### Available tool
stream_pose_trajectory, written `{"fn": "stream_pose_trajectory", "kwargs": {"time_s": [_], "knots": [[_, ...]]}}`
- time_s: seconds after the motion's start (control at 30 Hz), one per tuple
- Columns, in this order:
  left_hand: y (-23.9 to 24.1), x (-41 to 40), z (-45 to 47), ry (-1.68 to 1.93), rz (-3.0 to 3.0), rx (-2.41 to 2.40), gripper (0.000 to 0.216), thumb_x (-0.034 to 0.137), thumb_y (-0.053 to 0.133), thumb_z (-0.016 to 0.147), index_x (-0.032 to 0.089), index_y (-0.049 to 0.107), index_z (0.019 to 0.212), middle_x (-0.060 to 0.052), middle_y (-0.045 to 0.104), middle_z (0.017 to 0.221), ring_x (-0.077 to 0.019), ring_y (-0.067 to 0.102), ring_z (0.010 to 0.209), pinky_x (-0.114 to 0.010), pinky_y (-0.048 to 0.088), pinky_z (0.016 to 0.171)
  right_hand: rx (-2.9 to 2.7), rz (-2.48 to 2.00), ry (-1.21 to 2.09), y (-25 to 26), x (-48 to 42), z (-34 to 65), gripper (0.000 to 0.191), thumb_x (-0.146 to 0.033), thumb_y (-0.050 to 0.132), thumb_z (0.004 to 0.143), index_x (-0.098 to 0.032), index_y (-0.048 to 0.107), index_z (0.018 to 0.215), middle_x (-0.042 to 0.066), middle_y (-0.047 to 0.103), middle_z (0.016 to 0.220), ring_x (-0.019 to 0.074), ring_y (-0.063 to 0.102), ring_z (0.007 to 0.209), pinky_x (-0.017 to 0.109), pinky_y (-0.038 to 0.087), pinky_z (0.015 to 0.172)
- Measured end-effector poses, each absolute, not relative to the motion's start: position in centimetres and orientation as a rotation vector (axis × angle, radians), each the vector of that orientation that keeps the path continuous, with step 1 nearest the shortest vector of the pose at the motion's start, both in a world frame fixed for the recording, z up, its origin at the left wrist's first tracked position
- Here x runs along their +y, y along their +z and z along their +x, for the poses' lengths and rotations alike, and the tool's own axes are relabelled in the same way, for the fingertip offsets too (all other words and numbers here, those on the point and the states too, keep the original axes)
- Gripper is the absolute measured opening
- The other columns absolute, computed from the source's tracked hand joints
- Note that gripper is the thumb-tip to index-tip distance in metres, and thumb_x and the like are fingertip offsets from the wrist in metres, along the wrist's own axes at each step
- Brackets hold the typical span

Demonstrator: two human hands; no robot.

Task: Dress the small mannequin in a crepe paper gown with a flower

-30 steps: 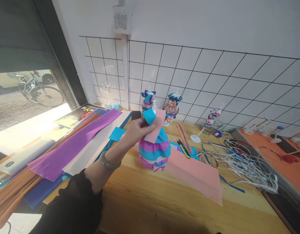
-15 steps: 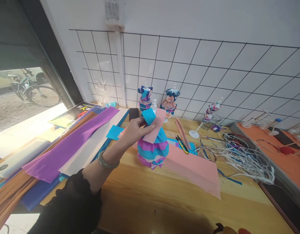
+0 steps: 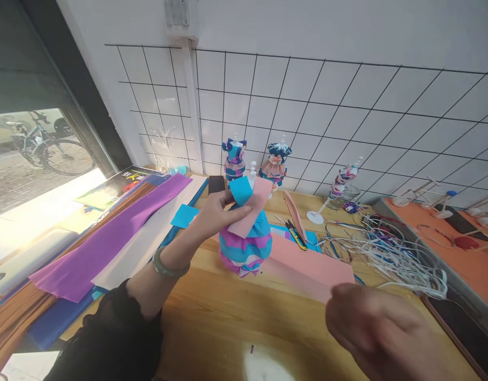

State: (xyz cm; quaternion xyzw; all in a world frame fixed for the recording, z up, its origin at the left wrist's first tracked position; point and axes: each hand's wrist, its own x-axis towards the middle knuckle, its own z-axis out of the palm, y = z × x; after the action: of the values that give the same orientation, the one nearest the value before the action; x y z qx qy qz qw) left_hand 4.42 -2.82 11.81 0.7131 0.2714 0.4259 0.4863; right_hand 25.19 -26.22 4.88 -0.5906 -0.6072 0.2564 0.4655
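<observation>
My left hand (image 3: 220, 211) is closed around the upper part of a small dress form (image 3: 246, 246), its thumb pressing a pink paper strip (image 3: 255, 200) against the front. A blue paper piece (image 3: 241, 189) crosses beside the strip near the form's white neck. Below, the form wears a puffed skirt of blue, purple and white crepe bands. At lower right my right hand (image 3: 370, 323) is smeared by motion above the table. Its fingers look curled in, and anything inside them is hidden.
Pink crepe paper (image 3: 315, 259), yellow-black thread snips (image 3: 296, 236) and tangled cords (image 3: 394, 254) lie to the right. Purple crepe paper (image 3: 112, 238) lies left. Dressed forms (image 3: 273, 164) stand by the wall. A phone (image 3: 461, 328) sits near the right edge.
My right hand has risen into view at lower right. My left hand still grips the form and the pink strip, which have shifted slightly left with the camera view.
</observation>
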Motion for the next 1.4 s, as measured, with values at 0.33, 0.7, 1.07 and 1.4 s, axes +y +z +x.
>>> {"fn": "stream_pose_trajectory", "kwargs": {"time_s": [0.33, 0.7, 1.07, 1.4], "knots": [[13.3, -2.3, 2.9, 1.134, 1.782, 0.789, 0.034, 0.038, 0.069, 0.068, 0.015, 0.068, 0.093, -0.008, 0.069, 0.097, -0.0249, 0.061, 0.094, -0.034, 0.05, 0.079, -1.598, -2.128, 0.205, 0.9, -20.9, 33.8, 0.033, -0.042, 0.049, 0.08, -0.016, 0.064, 0.095, 0.012, 0.065, 0.088, 0.0222, 0.059, 0.066, 0.037, 0.049, 0.06], [14.3, -1.4, 1.4, 1.329, 1.716, 0.946, 0.034, 0.041, 0.07, 0.066, 0.015, 0.067, 0.088, -0.007, 0.07, 0.09, -0.0244, 0.063, 0.087, -0.032, 0.051, 0.071, -1.885, -2.085, 0.238, -0.6, -20.6, 32.4, 0.03, -0.028, 0.042, 0.088, -0.02, 0.07, 0.093, 0.012, 0.067, 0.097, 0.0251, 0.063, 0.09, 0.037, 0.049, 0.082], [14.4, -0.7, 0.6, 1.437, 1.702, 1.034, 0.033, 0.041, 0.07, 0.065, 0.017, 0.068, 0.086, -0.005, 0.069, 0.086, -0.0226, 0.063, 0.08, -0.033, 0.052, 0.068, -2.018, -1.993, 0.146, -0.7, -21.5, 34.8, 0.028, -0.03, 0.043, 0.088, -0.021, 0.069, 0.09, 0.01, 0.068, 0.095, 0.0223, 0.063, 0.088, 0.033, 0.048, 0.08], [14.3, -0.4, 0.4, 1.513, 1.669, 1.019, 0.033, 0.042, 0.068, 0.065, 0.019, 0.067, 0.09, -0.004, 0.069, 0.089, -0.0221, 0.063, 0.082, -0.032, 0.053, 0.069, -1.915, -2.128, 0.033, -0.1, -23.1, 36.7, 0.031, -0.035, 0.042, 0.087, -0.021, 0.069, 0.085, 0.011, 0.07, 0.095, 0.0247, 0.065, 0.084, 0.035, 0.048, 0.076]]}}
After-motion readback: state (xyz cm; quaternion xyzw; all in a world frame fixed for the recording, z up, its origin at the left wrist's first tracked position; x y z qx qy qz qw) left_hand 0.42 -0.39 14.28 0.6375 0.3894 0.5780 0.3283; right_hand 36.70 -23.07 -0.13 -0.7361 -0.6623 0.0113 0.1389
